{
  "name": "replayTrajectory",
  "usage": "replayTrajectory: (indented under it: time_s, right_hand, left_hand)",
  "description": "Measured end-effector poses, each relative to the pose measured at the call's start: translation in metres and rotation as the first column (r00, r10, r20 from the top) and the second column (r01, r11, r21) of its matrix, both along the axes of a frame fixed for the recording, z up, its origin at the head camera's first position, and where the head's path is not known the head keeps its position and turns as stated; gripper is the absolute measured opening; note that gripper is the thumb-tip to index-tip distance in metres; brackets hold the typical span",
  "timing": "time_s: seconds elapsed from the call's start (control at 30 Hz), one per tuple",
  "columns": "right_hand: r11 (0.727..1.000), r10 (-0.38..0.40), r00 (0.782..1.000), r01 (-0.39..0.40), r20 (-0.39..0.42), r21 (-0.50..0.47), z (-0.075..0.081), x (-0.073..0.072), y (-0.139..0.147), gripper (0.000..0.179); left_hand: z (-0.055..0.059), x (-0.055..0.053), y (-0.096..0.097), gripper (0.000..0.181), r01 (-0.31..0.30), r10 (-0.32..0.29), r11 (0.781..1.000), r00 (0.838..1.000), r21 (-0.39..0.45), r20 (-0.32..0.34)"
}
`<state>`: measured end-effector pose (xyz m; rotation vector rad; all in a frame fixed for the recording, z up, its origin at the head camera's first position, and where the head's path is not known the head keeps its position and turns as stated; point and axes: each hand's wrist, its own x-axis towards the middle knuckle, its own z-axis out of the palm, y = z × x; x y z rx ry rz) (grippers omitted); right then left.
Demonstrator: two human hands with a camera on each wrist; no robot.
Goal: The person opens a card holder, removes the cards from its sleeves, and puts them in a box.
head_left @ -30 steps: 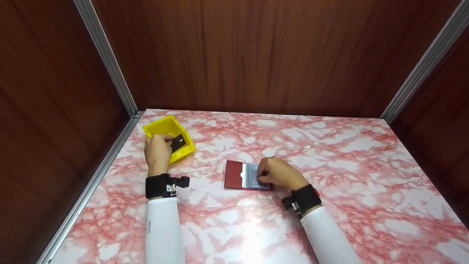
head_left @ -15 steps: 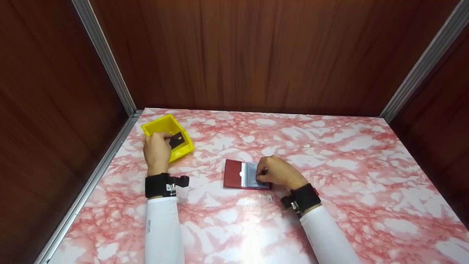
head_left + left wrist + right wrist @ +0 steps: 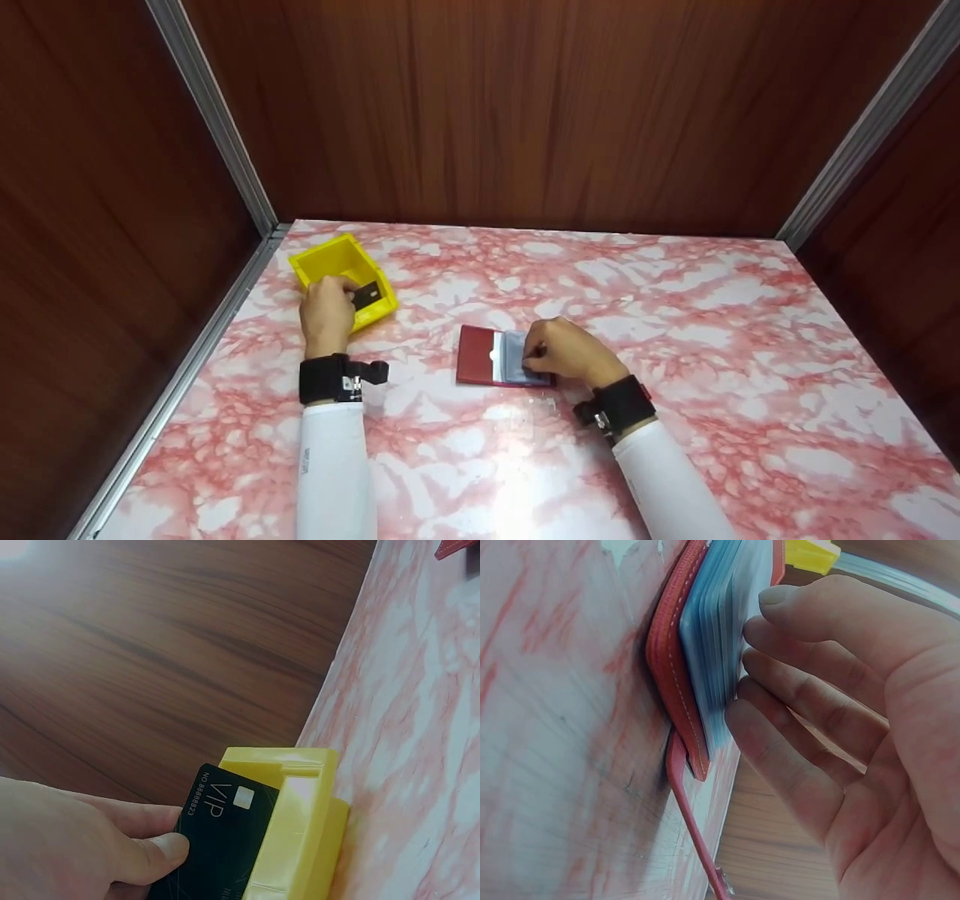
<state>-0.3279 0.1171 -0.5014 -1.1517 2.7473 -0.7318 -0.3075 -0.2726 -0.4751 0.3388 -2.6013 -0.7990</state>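
Observation:
My left hand (image 3: 327,311) pinches a black VIP card (image 3: 225,829) between thumb and fingers. The card, with a silver chip and printed number, is tilted within the yellow bin (image 3: 330,259), near its low front lip. Mid-table lies a red card holder (image 3: 476,355), spread open, its clear plastic sleeves (image 3: 514,352) stacked on the right half. Fingertips of my right hand (image 3: 574,352) rest against those sleeves, loosely bent, with the thumb lifted off in the right wrist view. That hand covers part of the sleeves in the head view.
The table (image 3: 675,337) has a red and white marbled top. Brown wood-grain panels (image 3: 487,112) stand behind and at both sides, joined by metal posts (image 3: 225,127). A red strap (image 3: 694,821) sticks out from the holder. Each wrist wears a black band (image 3: 321,379).
My left hand has shifted slightly right and nearer, and the black card has moved the same way inside the bin. The right hand and the card holder stay as they were.

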Motion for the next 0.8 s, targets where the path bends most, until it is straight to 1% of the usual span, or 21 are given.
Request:
replayTrajectory:
  time_s: [0.1, 0.2, 0.4, 0.47, 0.57, 0.67, 0.8]
  right_hand:
    - [1.0, 0.017, 1.0, -0.017, -0.02, -0.005, -0.001, 0.0, 0.0, 0.005]
    - [1.0, 0.022, 0.999, -0.022, -0.028, -0.003, -0.001, -0.001, 0.0, 0.004]
    - [1.0, -0.001, 1.0, 0.001, -0.016, 0.008, 0.0, -0.001, 0.0, 0.004]
    - [1.0, -0.005, 1.0, 0.005, -0.007, 0.01, 0.001, -0.001, 0.0, 0.005]
    - [1.0, -0.005, 1.0, 0.005, -0.007, 0.013, 0.001, -0.001, 0.0, 0.006]
    - [1.0, -0.003, 1.0, 0.003, -0.015, 0.017, 0.001, -0.001, -0.001, 0.005]
    - [1.0, -0.004, 1.0, 0.004, -0.017, 0.021, 0.0, -0.001, -0.001, 0.003]
  left_hand:
    - [0.003, 0.001, 0.001, 0.022, 0.017, -0.017, 1.0, 1.0, -0.018, 0.025]
    - [0.006, 0.003, 0.002, 0.022, 0.044, -0.043, 0.999, 0.997, -0.011, 0.064]
    - [0.015, 0.006, 0.006, 0.023, 0.106, -0.106, 0.994, 0.983, 0.003, 0.149]
    - [0.018, 0.006, 0.008, 0.023, 0.122, -0.122, 0.993, 0.98, 0.01, 0.159]
    - [0.02, 0.004, 0.011, 0.023, 0.143, -0.145, 0.989, 0.978, 0.021, 0.153]
    - [0.018, 0.002, 0.013, 0.024, 0.148, -0.15, 0.989, 0.977, 0.028, 0.154]
    - [0.013, 0.0, 0.014, 0.023, 0.135, -0.136, 0.991, 0.977, 0.017, 0.167]
